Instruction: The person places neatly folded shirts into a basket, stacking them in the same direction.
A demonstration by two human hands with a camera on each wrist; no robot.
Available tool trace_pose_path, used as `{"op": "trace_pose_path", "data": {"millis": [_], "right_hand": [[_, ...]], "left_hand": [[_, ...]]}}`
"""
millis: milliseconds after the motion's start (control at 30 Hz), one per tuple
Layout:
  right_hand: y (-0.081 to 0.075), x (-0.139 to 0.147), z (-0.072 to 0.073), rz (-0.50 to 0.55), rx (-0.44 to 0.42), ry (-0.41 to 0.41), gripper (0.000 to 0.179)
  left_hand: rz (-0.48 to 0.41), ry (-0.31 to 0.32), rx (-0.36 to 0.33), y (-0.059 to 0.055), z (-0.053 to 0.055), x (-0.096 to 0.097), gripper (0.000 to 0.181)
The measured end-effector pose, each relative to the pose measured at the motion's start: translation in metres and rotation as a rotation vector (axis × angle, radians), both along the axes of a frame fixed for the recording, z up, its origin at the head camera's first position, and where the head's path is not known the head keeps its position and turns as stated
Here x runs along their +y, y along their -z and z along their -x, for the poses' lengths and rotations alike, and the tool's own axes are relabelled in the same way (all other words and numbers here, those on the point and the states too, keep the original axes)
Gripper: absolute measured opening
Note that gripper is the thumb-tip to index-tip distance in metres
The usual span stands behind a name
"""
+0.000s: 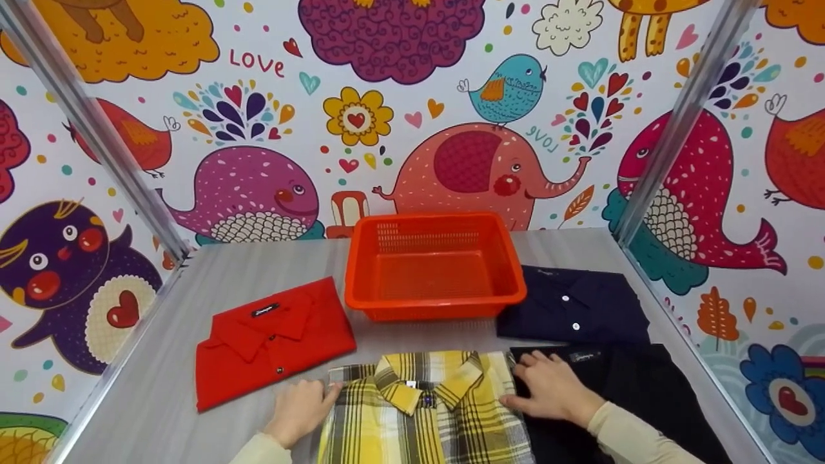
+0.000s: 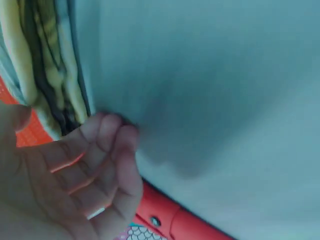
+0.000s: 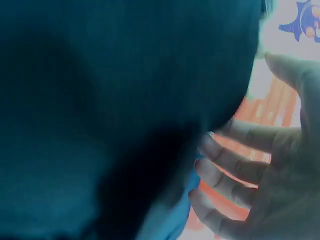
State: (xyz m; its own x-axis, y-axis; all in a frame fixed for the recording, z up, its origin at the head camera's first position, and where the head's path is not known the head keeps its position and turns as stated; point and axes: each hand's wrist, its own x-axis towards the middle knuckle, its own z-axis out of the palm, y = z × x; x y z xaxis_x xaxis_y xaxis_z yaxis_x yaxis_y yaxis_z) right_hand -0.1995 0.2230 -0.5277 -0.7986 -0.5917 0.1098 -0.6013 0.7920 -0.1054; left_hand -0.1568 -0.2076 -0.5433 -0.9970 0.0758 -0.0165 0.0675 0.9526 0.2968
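A folded yellow plaid shirt (image 1: 419,419) lies at the front middle, its collar toward the back. Beside its left edge, my left hand (image 1: 301,407) rests with bent fingers on the table and the thumb at the shirt's edge. The left wrist view shows those fingers (image 2: 95,170) next to the plaid cloth (image 2: 42,65). My right hand (image 1: 555,392) is spread over a folded black garment (image 1: 638,393), its thumb reaching the plaid shirt's right side. In the right wrist view its fingers (image 3: 232,165) touch dark cloth (image 3: 125,75).
An orange plastic basket (image 1: 435,301) stands at the back middle with nothing in it. A folded red shirt (image 1: 277,348) lies at the left, a folded navy shirt (image 1: 580,306) at the right behind the black garment. Patterned walls (image 1: 412,129) enclose the grey table (image 1: 258,261).
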Motion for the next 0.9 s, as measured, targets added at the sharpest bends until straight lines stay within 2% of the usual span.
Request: {"op": "trace_pose_path", "data": {"millis": [100, 267, 433, 533, 600, 733, 900], "right_hand": [[0.002, -0.006, -0.003, -0.023, -0.048, 0.041, 0.065], [0.002, -0.017, -0.003, -0.007, -0.167, 0.118, 0.072], [0.004, -0.025, -0.004, 0.102, -0.308, 0.136, 0.079], [0.006, -0.027, -0.003, 0.191, -0.38, 0.138, 0.086], [0.006, -0.028, -0.003, 0.236, -0.417, 0.132, 0.089], [0.004, -0.03, -0.001, 0.291, -0.449, 0.101, 0.088], [0.003, -0.035, 0.003, 0.363, -0.437, 0.037, 0.073]], "left_hand": [[-0.075, -0.001, -0.047, 0.001, -0.004, 0.005, 0.053], [-0.239, -0.018, -0.178, 0.0, -0.008, 0.008, 0.049], [-0.504, 0.038, -0.261, -0.002, -0.004, 0.003, 0.035], [-0.592, 0.061, -0.303, -0.003, 0.0, 0.0, 0.049], [-0.615, 0.069, -0.299, -0.005, 0.003, 0.0, 0.056], [-0.648, 0.079, -0.233, -0.009, 0.005, 0.0, 0.058], [-0.65, 0.063, -0.182, -0.014, 0.004, 0.002, 0.066]]}}
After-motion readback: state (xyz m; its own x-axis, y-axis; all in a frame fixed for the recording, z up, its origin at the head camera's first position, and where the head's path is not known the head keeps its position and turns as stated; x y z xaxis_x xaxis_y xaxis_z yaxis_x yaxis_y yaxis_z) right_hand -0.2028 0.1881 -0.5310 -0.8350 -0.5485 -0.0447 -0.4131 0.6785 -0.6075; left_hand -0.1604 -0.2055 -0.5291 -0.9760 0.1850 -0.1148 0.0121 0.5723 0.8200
